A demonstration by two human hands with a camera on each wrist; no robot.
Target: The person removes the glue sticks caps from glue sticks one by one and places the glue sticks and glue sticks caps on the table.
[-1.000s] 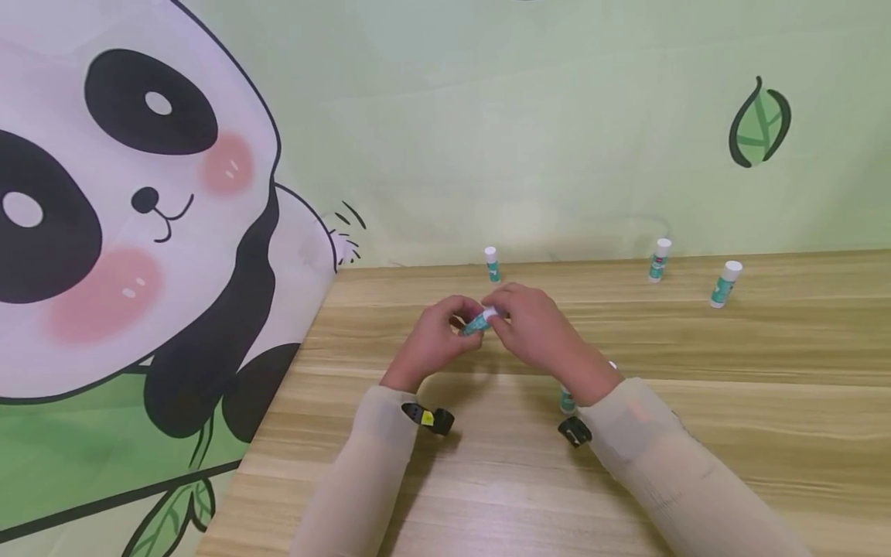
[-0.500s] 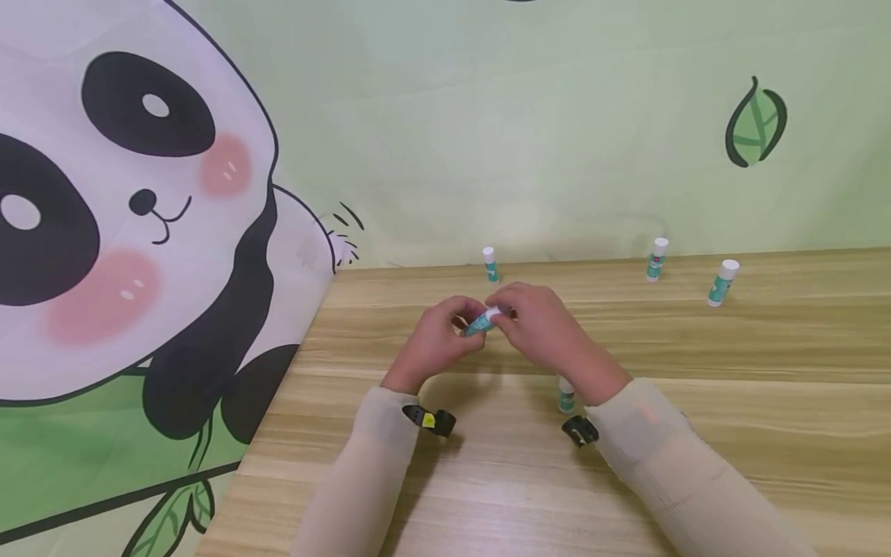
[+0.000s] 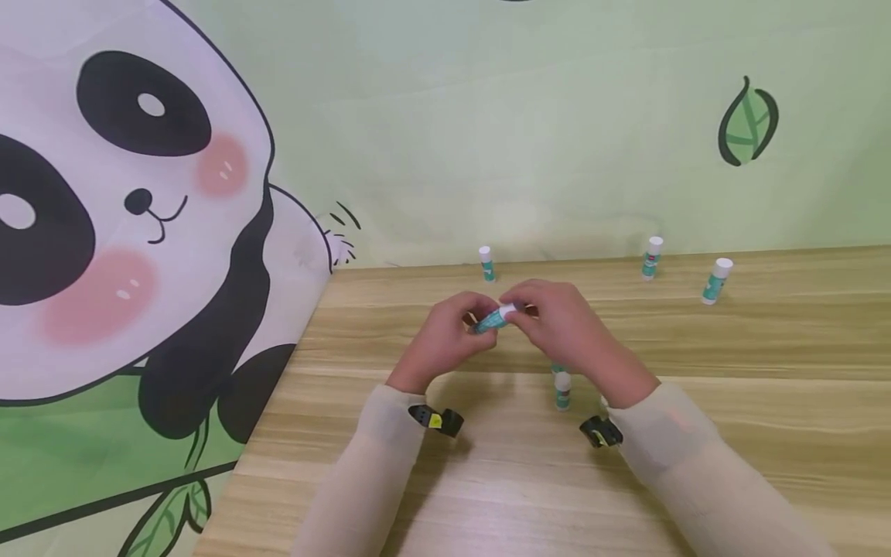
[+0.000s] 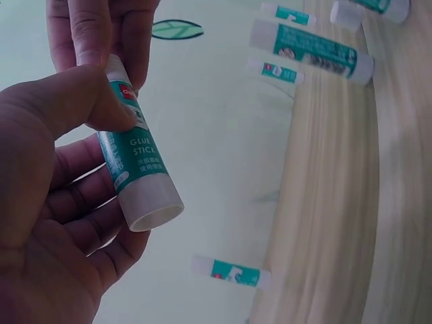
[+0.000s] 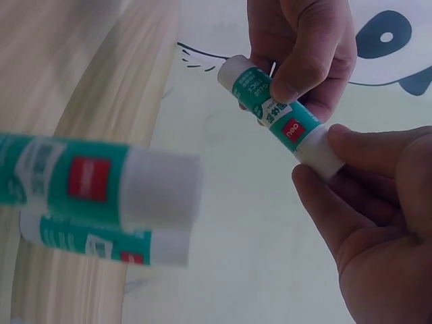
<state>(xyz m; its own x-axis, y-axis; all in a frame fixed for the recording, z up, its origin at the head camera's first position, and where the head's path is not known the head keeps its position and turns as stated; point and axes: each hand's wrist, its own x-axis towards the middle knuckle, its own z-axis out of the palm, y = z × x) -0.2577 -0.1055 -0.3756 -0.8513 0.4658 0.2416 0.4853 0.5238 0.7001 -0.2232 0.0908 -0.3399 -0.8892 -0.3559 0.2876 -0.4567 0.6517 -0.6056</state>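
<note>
One deli glue stick (image 3: 493, 319), held above the worktop (image 3: 501, 487); long axis runs from left hand (image 3: 447, 331), grip clamped on its green barrel (image 4: 132, 154), to right hand (image 3: 560, 321), grip pinching its white cap (image 5: 317, 152).

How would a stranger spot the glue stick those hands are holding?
Find the panda picture, then the wooden table to its right. Above it, the left hand and right hand hold a teal-and-white glue stick. Unlike the upright glue sticks nearby, this one tilts.
</note>
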